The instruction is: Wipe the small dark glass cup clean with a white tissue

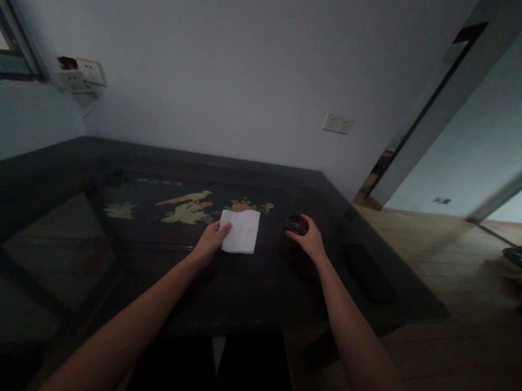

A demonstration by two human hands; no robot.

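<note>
My left hand (211,243) grips a folded white tissue (242,232) by its left edge, the thumb lying on top. The tissue is square and held just above the dark tabletop. In my right hand (308,237) is a dark, glossy, rounded object (297,224), by its shape a computer mouse. Thumb and fingers wrap its right side, so part of it is hidden. The two hands are apart, with the mouse a short way right of the tissue. Whether the mouse touches the tabletop I cannot tell.
The dark glossy table (244,293) bears a bird-and-flower picture (189,207). A long black object (368,273) lies on its right side. Wall sockets (338,123) are above the back edge; more sockets (83,76) are at the left. Wooden floor (468,270) extends at the right.
</note>
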